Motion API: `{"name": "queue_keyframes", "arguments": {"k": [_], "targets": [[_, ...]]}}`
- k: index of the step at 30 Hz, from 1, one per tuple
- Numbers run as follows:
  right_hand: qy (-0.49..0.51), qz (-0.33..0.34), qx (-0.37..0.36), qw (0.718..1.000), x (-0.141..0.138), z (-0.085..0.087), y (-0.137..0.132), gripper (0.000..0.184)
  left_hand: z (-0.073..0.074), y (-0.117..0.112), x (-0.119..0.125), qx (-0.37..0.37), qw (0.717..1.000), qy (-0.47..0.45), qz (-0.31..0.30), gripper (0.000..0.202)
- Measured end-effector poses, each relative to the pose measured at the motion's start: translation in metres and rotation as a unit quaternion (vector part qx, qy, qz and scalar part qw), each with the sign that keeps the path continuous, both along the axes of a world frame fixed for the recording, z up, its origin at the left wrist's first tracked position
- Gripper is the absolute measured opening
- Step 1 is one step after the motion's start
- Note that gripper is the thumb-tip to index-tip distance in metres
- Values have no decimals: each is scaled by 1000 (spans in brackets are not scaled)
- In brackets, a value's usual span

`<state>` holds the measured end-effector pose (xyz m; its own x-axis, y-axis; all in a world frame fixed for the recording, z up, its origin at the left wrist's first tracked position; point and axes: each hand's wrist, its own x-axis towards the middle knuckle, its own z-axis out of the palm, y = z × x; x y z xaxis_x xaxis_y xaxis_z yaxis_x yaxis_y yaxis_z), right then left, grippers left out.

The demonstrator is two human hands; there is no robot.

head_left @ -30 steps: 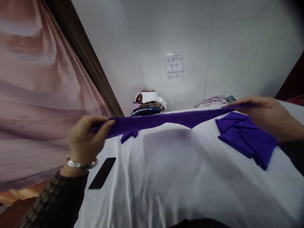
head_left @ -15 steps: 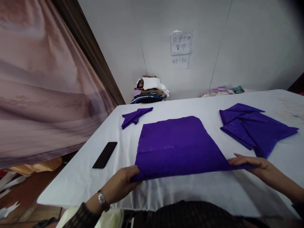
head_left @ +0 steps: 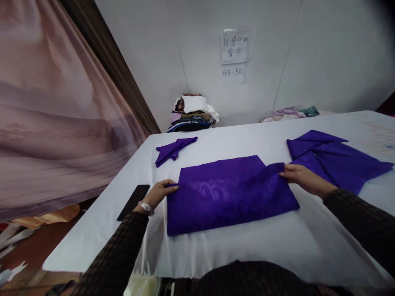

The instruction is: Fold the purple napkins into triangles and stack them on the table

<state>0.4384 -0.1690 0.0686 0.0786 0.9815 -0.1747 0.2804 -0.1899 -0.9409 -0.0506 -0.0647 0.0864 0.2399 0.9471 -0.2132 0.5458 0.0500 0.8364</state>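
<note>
A purple cloth napkin (head_left: 228,193) lies on the white table (head_left: 234,139) in front of me, its near half folded up over the far half. My left hand (head_left: 159,193) pinches the folded edge at the left corner. My right hand (head_left: 300,177) pinches the same edge at the right corner, where the cloth is lifted a little. A small folded purple napkin (head_left: 174,149) rests at the far left of the table. Several flat purple napkins (head_left: 336,158) lie in a pile at the right, just beyond my right hand.
A black phone (head_left: 133,202) lies near the table's left edge, beside my left wrist. Folded clothes (head_left: 193,117) are stacked against the back wall under a paper note (head_left: 234,46). More fabric (head_left: 288,114) sits at the back right. A pink curtain (head_left: 55,123) hangs at the left.
The napkin, first held stretched in the air, was laid flat on the table. Both hands then carried its near edge away from me, folding it in half.
</note>
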Motion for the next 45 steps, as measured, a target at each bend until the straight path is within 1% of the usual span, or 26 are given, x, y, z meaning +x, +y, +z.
{"name": "queue_keyframes", "arguments": {"k": [3, 5, 8, 10, 12, 14, 17, 22, 26, 28, 30, 32, 33, 34, 35, 37, 39, 41, 42, 43, 45], "targets": [[28, -11, -27, 999, -1, -16, 46, 29, -17, 39, 16, 23, 998, 9, 65, 32], [-1, -32, -34, 999, 0, -30, 70, 23, -24, 59, 26, 35, 994, 28, 97, 27], [-58, -49, -19, 997, 1, -48, 95, 15, -31, 78, 35, 51, 989, 48, 129, 20], [-100, -55, 2, 993, 3, -56, 106, 13, -35, 85, 37, 62, 985, 62, 147, 17], [-158, -62, 22, 985, 5, -60, 114, 13, -41, 91, 38, 74, 981, 77, 162, 16], [-226, -66, 35, 971, 8, -63, 120, 14, -47, 94, 37, 85, 977, 93, 173, 17], [-302, -69, 39, 950, 11, -67, 126, 17, -56, 97, 35, 102, 970, 120, 187, 22], [-333, -94, 53, 937, 12, -77, 129, 23, -64, 96, 34, 122, 959, 166, 195, 34], [-364, -89, 64, 925, 12, -84, 131, 26, -68, 96, 36, 128, 952, 204, 191, 40], [-381, -88, 62, 918, 12, -83, 134, 29, -67, 97, 37, 132, 948, 220, 189, 43], [-406, -87, 60, 908, 9, -75, 135, 33, -63, 97, 35, 139, 947, 225, 182, 48], [-428, -80, 78, 897, 0, -62, 129, 38, -59, 95, 33, 161, 946, 226, 166, 56], [-435, -72, 99, 892, -8, -54, 123, 39, -57, 92, 32, 193, 938, 242, 156, 58], [-438, -45, 132, 888, -19, -46, 114, 39, -58, 88, 32, 232, 928, 254, 143, 60], [-433, -13, 160, 887, -32, -40, 105, 38, -61, 82, 34, 265, 922, 259, 111, 61], [-405, 76, 206, 888, -66, -33, 83, 37, -73, 64, 41, 317, 916, 244, 13, 62], [-376, 188, 241, 875, -104, -33, 60, 44, -90, 38, 52, 336, 904, 244, -96, 61], [-362, 252, 243, 864, -135, -39, 38, 54, -104, 11, 63, 323, 883, 298, -162, 58], [-358, 273, 234, 862, -144, -42, 29, 58, -108, -1, 68, 311, 869, 328, -199, 54], [-357, 282, 222, 863, -149, -46, 22, 61, -110, -10, 72, 301, 857, 357, -218, 51], [-363, 270, 193, 871, -142, -52, 12, 66, -109, -19, 77, 288, 838, 399, -234, 48]]}}
